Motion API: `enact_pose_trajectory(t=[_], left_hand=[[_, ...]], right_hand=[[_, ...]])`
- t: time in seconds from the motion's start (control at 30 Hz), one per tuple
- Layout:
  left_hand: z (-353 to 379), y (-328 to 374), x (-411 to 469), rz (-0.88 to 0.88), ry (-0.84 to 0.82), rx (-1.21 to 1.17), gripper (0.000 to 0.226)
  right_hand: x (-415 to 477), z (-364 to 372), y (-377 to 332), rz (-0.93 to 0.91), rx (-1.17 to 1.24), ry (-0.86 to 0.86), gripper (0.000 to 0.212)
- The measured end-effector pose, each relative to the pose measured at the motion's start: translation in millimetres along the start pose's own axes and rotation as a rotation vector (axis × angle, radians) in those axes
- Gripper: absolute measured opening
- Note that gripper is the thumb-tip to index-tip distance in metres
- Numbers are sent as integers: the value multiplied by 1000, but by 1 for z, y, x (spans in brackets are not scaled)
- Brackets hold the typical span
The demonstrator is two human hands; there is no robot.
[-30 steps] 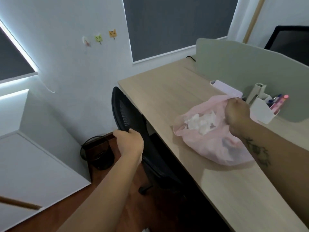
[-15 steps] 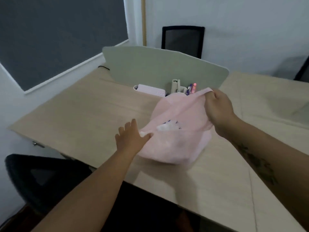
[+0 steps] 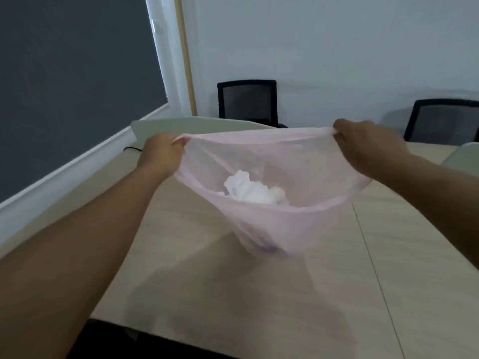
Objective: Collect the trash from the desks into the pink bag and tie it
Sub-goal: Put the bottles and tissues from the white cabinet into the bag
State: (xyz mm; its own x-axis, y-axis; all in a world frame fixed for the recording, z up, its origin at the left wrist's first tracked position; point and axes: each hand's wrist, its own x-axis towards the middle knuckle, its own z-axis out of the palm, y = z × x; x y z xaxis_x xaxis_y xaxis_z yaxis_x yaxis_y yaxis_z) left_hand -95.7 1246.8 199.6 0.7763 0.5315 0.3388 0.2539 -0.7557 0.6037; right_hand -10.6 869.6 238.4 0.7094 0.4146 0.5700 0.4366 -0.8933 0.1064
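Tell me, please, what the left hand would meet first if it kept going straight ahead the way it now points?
Probably the pale green divider standing just beyond the left hand, which grips the pink bag; depth is unclear.

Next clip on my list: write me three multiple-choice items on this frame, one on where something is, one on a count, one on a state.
1. Where is the crumpled white paper?
A. On the desk beside the bag
B. Inside the pink bag
C. On a chair seat

2. How many black chairs stand behind the desks?
A. One
B. Two
C. Four

3. What state is the pink bag's mouth in?
A. Knotted shut
B. Twisted closed
C. Stretched open between two hands

Key:
1 B: the crumpled white paper shows through the thin wall of the pink bag.
2 B: one black chair stands near the middle of the far wall, and a second chair at the right edge.
3 C: the left hand and the right hand each have a grip on one end of the rim, pulled apart above the desk.
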Motion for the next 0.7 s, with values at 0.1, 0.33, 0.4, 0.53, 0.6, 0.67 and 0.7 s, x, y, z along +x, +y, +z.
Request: enact_pose_trajectory(t=[0.1, 0.33, 0.4, 0.53, 0.6, 0.67, 0.7], left_hand=[[-49, 33, 20, 56, 176, -36, 38], [-198, 10, -24, -96, 408, 352, 24], [-261, 1, -52, -170, 552, 395, 25], [-388, -8, -139, -299, 718, 519, 27], [-452, -10, -197, -362, 809, 605, 27], [-510, -12, -265, -450, 893, 708, 27], [-537, -14, -302, -491, 923, 758, 28]], right_hand=[[35, -21, -5, 64, 119, 196, 20], [94, -46, -99, -229, 405, 214, 20], [115, -70, -150, -304, 567, 281, 20], [131, -129, -263, -496, 797, 293, 22], [122, -168, -324, -593, 916, 302, 22], [98, -210, -389, -708, 1035, 292, 22], [81, -232, -421, -769, 1092, 286, 23]])
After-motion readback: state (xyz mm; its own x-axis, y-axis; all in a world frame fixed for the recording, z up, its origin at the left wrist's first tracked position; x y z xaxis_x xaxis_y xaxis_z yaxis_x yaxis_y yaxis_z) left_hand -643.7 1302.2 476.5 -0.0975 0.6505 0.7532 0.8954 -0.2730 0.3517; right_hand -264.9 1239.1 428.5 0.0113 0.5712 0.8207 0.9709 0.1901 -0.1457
